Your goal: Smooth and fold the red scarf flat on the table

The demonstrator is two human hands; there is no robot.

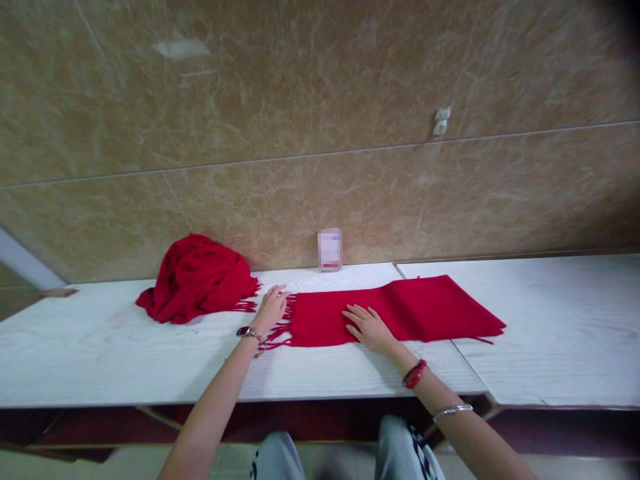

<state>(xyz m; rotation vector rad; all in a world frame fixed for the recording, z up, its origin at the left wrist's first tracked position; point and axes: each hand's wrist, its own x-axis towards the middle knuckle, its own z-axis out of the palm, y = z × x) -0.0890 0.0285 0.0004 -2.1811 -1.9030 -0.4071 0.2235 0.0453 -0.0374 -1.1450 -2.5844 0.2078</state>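
Note:
A red fringed scarf (415,310) lies stretched flat across the white table (100,360), folded lengthwise. My left hand (271,309) rests on its fringed left end, fingers stretched out and open. Flat on the cloth near the scarf's middle lies my right hand (367,327), fingers spread, holding nothing. A wristwatch is on my left wrist. A red band and a silver bangle are on my right arm.
A heap of crumpled red scarves (197,277) sits at the back left of the table. A small card stand (329,250) leans against the marble wall. A second white table (565,327) adjoins on the right. My knees show below the table edge.

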